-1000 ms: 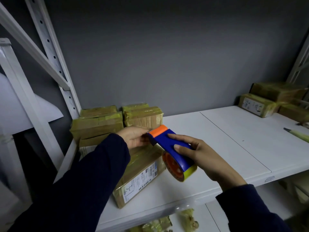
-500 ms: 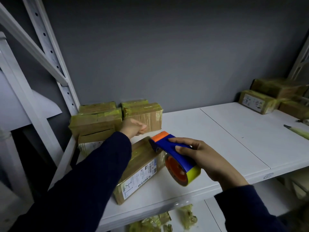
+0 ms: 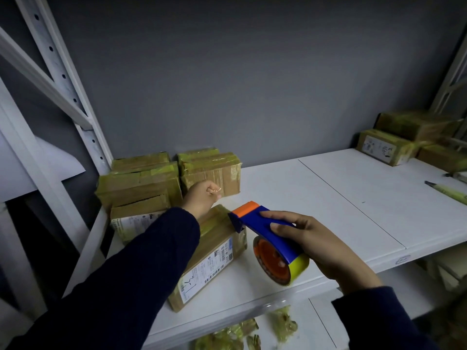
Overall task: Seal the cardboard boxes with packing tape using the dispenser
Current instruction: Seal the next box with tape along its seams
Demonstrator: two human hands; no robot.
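Blue tape dispenser (image 3: 262, 223), orange cutter end, yellow roll, head view: right hand (image 3: 326, 243) gripping it, fingers curling over blue handle. Cutter end hovering at far right corner of labelled cardboard box (image 3: 214, 253); contact unclear. Box lying flat on white shelf (image 3: 328, 198), near front edge. Left hand (image 3: 202, 198) hanging above box's far end, fingers curling in; pinching tape or nothing, cannot tell. Taped boxes (image 3: 141, 183) sitting stacked behind, against grey wall.

- Right hand (image 3: 326, 248) gripped the dispenser (image 3: 255, 221) at the box's (image 3: 214, 251) right edge.
- Left hand (image 3: 202, 198), fingers curled, hung just behind the box.
- Stacked boxes (image 3: 141, 183) stood behind it.
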